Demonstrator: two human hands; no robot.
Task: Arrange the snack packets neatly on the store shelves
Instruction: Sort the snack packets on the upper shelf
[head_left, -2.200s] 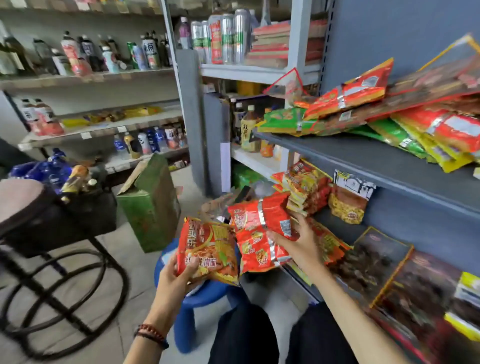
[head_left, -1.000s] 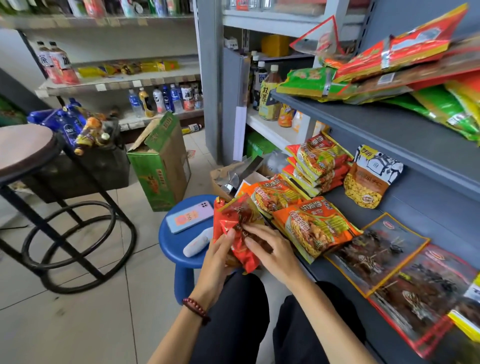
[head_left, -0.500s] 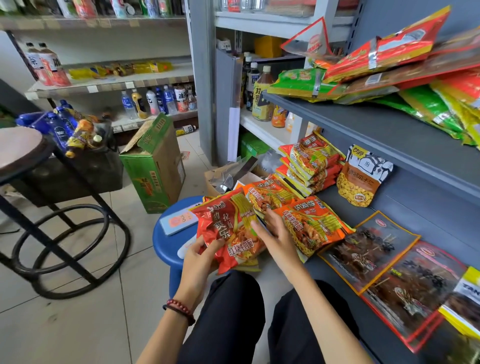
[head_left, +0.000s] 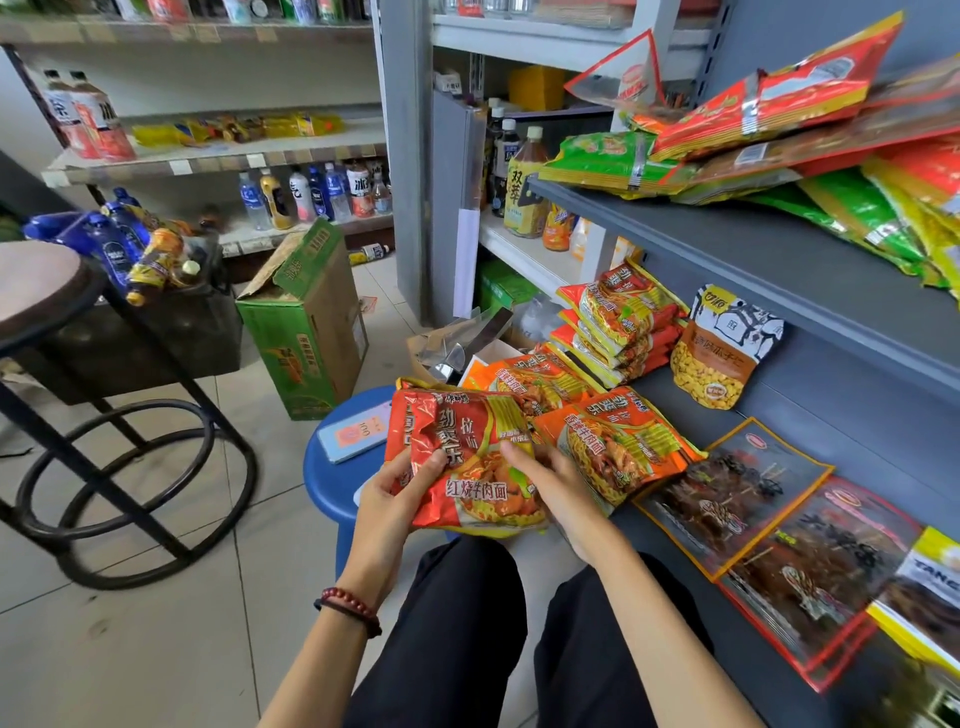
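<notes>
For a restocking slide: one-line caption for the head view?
Left hand and right hand hold a red noodle packet near a blue stool, beside matching packets on the grey shelf.

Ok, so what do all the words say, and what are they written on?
"红烧牛肉面": on the noodle packet held by the left hand and right hand.
"劲爽乐": same packet.
"拉面": same packet.
"双萃": on the tea bottle.
"TANC", cut off: on the yellow packet.
Everything else: too small or blurred to read.
</notes>
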